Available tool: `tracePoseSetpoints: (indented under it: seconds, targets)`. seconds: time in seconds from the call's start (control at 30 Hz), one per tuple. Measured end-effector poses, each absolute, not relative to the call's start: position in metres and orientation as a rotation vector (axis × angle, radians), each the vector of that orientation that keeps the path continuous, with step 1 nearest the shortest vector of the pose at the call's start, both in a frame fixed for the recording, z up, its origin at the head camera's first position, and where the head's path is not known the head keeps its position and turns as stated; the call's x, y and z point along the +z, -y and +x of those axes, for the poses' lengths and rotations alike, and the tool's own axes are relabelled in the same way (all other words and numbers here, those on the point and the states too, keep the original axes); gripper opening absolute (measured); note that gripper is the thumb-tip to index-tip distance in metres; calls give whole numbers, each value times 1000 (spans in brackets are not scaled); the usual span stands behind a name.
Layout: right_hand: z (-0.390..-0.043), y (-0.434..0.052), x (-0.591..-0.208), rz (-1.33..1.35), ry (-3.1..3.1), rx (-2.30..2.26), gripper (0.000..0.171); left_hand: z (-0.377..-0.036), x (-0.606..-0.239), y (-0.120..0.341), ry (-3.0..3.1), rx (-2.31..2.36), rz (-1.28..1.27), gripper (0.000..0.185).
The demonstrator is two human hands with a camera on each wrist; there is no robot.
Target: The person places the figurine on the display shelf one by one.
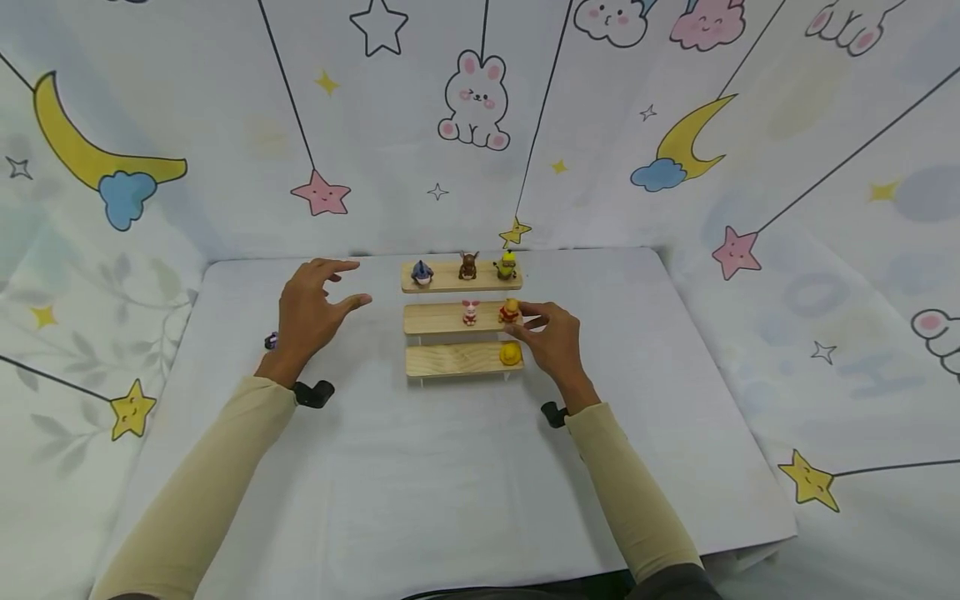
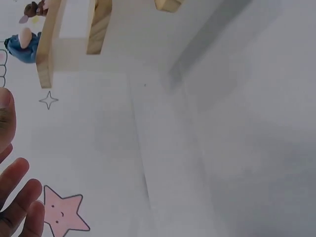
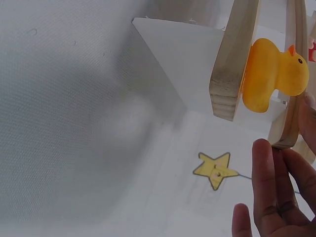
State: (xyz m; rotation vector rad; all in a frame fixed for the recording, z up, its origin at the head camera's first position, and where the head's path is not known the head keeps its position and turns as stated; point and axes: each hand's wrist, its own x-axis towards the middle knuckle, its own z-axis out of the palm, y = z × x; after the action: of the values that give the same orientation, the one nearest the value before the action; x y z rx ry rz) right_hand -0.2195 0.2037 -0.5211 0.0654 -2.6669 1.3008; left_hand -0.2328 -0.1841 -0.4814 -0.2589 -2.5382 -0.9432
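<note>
Wooden three-tier shelf [image 1: 459, 329] sits mid-table on the white tabletop [image 1: 450, 492]. Right hand [image 1: 553, 337] is at the right end of the middle tier, fingertips pinching the yellow bear figure [image 1: 510, 312]. Pink piglet figure [image 1: 470, 312] stands just left of it on the same tier. Yellow rubber duck [image 1: 511, 354] sits on the bottom tier's right end, right below the hand; it shows up close in the right wrist view. Top tier holds a blue shark figure [image 1: 422, 272], brown figure [image 1: 468, 266] and yellow minion figure [image 1: 507, 265]. Left hand [image 1: 311, 310] hovers left of the shelf, fingers spread and relaxed, holding nothing.
</note>
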Motion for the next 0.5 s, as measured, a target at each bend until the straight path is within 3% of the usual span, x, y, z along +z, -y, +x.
tracePoseSetpoints:
  seconds: [0.5]
  targets:
    - [-218, -204, -519, 58, 2668, 1317, 49, -210, -501, 253, 2569, -888, -111, 54]
